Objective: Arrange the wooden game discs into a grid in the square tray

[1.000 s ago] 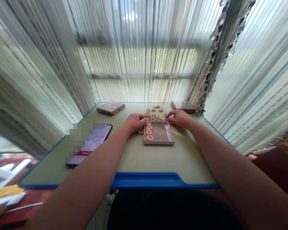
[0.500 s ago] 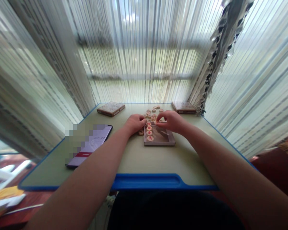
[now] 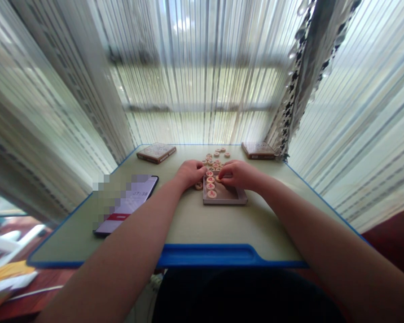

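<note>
A shallow open box (image 3: 225, 201) lies on the table in front of me. Along its left side runs a column of round Chinese chess pieces (image 3: 210, 180) with red characters. My right hand (image 3: 238, 174) reaches over the box's right side, pinching another chess piece (image 3: 218, 178) low inside the box, beside the column's upper part. At the back left corner of the box, my left hand (image 3: 191, 173) rests with curled fingers, its tips against the corner; the exact contact is partly hidden. A loose chess piece (image 3: 198, 185) lies by the box's left wall, below that hand.
More loose chess pieces (image 3: 216, 154) are scattered behind the box. Two flat closed boxes stand at the back, one left (image 3: 156, 152) and one right (image 3: 258, 150). A phone (image 3: 134, 202) lies on the left. The table (image 3: 188, 224) has a blue edge; curtains hang beyond it.
My right hand has moved down and slightly nearer, bringing the chess piece from the box's back edge to inside it. My left hand stays at the corner.
</note>
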`<action>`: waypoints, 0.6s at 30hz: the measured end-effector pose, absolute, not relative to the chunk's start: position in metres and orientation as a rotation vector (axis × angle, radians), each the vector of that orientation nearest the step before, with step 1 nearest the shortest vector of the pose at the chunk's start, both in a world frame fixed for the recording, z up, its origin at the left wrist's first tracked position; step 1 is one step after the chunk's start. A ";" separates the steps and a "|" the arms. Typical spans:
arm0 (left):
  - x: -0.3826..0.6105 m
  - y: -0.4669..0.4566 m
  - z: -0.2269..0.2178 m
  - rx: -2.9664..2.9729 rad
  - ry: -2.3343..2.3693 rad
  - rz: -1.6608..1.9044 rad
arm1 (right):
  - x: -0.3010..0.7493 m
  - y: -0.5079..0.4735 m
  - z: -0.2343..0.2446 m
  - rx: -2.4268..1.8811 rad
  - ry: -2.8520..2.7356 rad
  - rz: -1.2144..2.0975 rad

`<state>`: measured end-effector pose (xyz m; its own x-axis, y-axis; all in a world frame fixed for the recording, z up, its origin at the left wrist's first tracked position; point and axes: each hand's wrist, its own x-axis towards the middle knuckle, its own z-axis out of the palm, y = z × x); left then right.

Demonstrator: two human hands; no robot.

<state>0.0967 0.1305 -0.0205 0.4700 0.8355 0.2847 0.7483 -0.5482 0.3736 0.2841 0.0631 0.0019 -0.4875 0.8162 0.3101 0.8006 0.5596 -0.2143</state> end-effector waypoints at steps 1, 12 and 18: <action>0.097 0.131 -0.020 2.517 1.376 0.655 | 0.284 0.064 0.001 -1.331 -2.405 0.045; 0.097 0.131 -0.020 2.529 1.390 0.630 | 0.284 0.070 -0.004 -1.380 -2.396 -0.067; 0.098 0.129 -0.018 2.523 1.407 0.620 | 0.282 0.070 -0.005 -1.336 -2.418 -0.111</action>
